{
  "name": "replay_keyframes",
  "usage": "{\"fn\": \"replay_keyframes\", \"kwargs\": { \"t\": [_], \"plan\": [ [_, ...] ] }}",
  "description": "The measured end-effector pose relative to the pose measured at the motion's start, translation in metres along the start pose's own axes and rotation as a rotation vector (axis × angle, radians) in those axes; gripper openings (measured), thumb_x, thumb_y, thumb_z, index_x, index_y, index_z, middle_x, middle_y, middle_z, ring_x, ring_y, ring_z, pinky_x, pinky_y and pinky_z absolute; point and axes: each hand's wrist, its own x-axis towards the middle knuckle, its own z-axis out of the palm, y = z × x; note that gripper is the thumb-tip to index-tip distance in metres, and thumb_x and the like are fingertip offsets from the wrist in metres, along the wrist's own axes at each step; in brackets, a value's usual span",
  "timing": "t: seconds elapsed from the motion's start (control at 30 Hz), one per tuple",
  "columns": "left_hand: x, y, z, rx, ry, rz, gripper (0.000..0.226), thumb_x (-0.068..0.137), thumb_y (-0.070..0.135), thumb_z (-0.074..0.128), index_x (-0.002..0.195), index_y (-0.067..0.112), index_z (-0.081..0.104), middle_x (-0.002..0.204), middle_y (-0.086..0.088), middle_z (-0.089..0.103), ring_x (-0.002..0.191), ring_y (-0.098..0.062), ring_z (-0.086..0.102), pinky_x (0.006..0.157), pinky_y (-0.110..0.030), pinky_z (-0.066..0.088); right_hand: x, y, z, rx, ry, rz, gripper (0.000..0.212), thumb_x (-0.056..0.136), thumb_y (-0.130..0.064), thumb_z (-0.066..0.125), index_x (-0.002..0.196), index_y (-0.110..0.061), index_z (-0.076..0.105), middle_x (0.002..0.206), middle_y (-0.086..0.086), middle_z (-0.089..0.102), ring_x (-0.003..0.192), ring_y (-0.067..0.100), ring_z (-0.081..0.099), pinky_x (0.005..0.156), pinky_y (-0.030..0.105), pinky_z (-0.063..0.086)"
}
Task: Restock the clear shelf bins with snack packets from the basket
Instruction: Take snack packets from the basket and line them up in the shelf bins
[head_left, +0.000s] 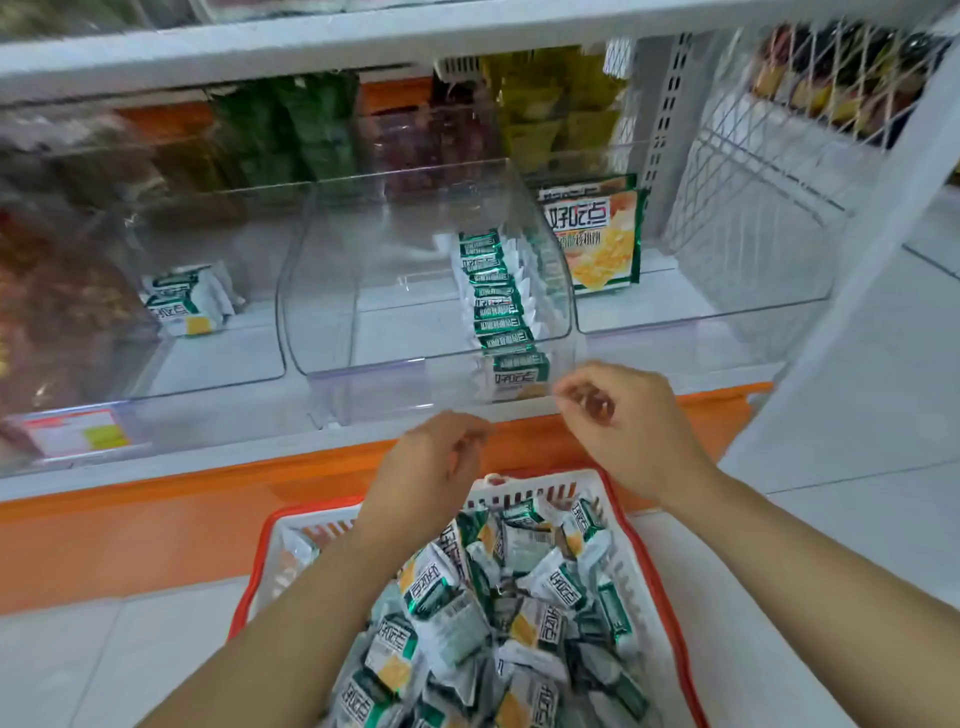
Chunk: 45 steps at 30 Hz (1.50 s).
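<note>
A white basket (519, 500) with an orange rim is set on the floor below the shelf (218, 460), and it is heaped with green-and-white packets (467, 613). Both hands are held above its far end, in front of the clear bins. The left hand (436, 462) is seen with fingers loosely curled and nothing in it, just over the basket's far wall. The right hand (623, 421) is held higher, close to the front lip of the middle bin (363, 291). Its fingers are curled inward and blurred, so whether anything is pinched cannot be told. Inside the middle bin a row (501, 306) of the same packets is stood on edge along the right wall, running from front to back. In the left bin (218, 358) a small pile (187, 301) of them is kept toward the back. In the right bin (727, 296) a larger bag (597, 234) with a biscuit picture is stood upright near the left wall. Behind these, further bins of green, dark red and yellow goods are seen, blurred. A price tag (78, 431) is fixed to the shelf edge at the left, and a white wire rack (753, 171) is mounted at the right.
</note>
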Motion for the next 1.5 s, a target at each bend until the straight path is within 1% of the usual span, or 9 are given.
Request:
{"fn": "replay_keyframes", "kwargs": {
  "t": [0.2, 0.33, 0.43, 0.57, 0.67, 0.8, 0.93, 1.2, 1.5],
  "plan": [
    [-0.048, -0.068, 0.024, 0.252, -0.379, -0.212, 0.031, 0.099, 0.024, 0.042, 0.126, 0.030, 0.056, 0.129, 0.013, 0.055, 0.100, -0.011, 0.061, 0.085, -0.030, 0.052, -0.043, 0.046, 0.062, -0.213, -0.628, 0.311, 0.026, 0.093, -0.021, 0.056, 0.119, -0.020, 0.060, 0.107, -0.008, 0.064, 0.095, 0.008, 0.059, 0.079, 0.017, 0.045],
    [-0.068, -0.094, 0.033, 0.322, -0.662, -0.251, 0.045, 0.099, 0.022, 0.043, 0.144, 0.028, 0.036, 0.152, 0.006, 0.029, 0.121, -0.018, 0.052, 0.104, -0.030, 0.039, -0.068, 0.075, 0.085, -0.372, -0.883, 0.349, 0.053, 0.094, -0.016, 0.050, 0.144, -0.020, 0.033, 0.085, -0.013, 0.050, 0.082, 0.019, 0.055, 0.055, 0.018, 0.035],
    [-0.074, -0.105, 0.042, 0.297, -0.794, -0.265, 0.056, 0.100, 0.025, 0.044, 0.150, 0.029, 0.021, 0.158, 0.001, 0.016, 0.143, -0.021, 0.023, 0.114, -0.036, 0.029, -0.079, 0.082, 0.098, -0.502, -0.972, 0.335, 0.065, 0.093, -0.009, 0.048, 0.150, -0.019, 0.017, 0.137, 0.014, 0.043, 0.085, 0.023, 0.051, 0.049, 0.019, 0.026],
    [-0.070, -0.108, 0.047, 0.296, -0.779, -0.250, 0.056, 0.098, 0.026, 0.047, 0.149, 0.031, 0.023, 0.156, 0.001, 0.021, 0.136, -0.022, 0.037, 0.107, -0.037, 0.039, -0.082, 0.088, 0.110, -0.578, -0.984, 0.310, 0.065, 0.089, -0.002, 0.051, 0.146, -0.017, 0.024, 0.142, 0.016, 0.040, 0.086, 0.021, 0.058, 0.059, 0.026, 0.038],
    [-0.068, -0.110, 0.048, 0.293, -0.778, -0.255, 0.055, 0.098, 0.027, 0.047, 0.148, 0.032, 0.025, 0.155, 0.000, 0.023, 0.131, -0.024, 0.043, 0.102, -0.037, 0.043, -0.082, 0.094, 0.116, -0.628, -0.937, 0.278, 0.053, 0.087, -0.003, 0.054, 0.136, -0.020, 0.042, 0.114, 0.009, 0.059, 0.087, 0.023, 0.060, 0.062, 0.029, 0.044],
    [-0.068, -0.106, 0.043, 0.249, -0.772, -0.266, 0.050, 0.099, 0.030, 0.046, 0.147, 0.029, 0.030, 0.154, -0.001, 0.026, 0.132, -0.022, 0.041, 0.107, -0.034, 0.038, -0.077, 0.091, 0.108, -0.512, -0.853, 0.263, 0.027, 0.088, -0.005, 0.048, 0.104, -0.024, 0.058, 0.078, -0.004, 0.050, 0.077, 0.021, 0.056, 0.053, 0.026, 0.035],
    [-0.058, -0.086, 0.034, 0.147, -0.627, -0.271, 0.044, 0.100, 0.029, 0.043, 0.143, 0.027, 0.038, 0.151, 0.002, 0.031, 0.125, -0.017, 0.049, 0.104, -0.030, 0.039, -0.072, 0.084, 0.092, -0.336, -0.798, 0.320, 0.016, 0.089, -0.009, 0.055, 0.091, -0.020, 0.066, 0.086, -0.015, 0.058, 0.081, 0.010, 0.058, 0.071, 0.022, 0.043],
    [-0.056, -0.032, 0.022, 0.093, -0.559, -0.179, 0.040, 0.099, 0.030, 0.045, 0.139, 0.031, 0.043, 0.140, 0.002, 0.046, 0.107, -0.013, 0.058, 0.090, -0.028, 0.048, -0.085, 0.076, 0.102, -0.546, -1.084, 0.274, 0.032, 0.090, -0.004, 0.046, 0.119, -0.017, 0.047, 0.107, 0.004, 0.050, 0.093, 0.023, 0.053, 0.075, 0.032, 0.043],
    [-0.072, -0.039, 0.009, 0.095, -0.482, -0.210, 0.039, 0.098, 0.031, 0.046, 0.137, 0.034, 0.045, 0.142, 0.009, 0.045, 0.111, -0.012, 0.058, 0.094, -0.033, 0.048, -0.087, 0.073, 0.117, -0.603, -1.001, 0.271, 0.056, 0.093, -0.004, 0.049, 0.141, -0.015, 0.024, 0.069, -0.004, 0.037, 0.071, 0.016, 0.052, 0.056, 0.028, 0.039]
  ]
}}
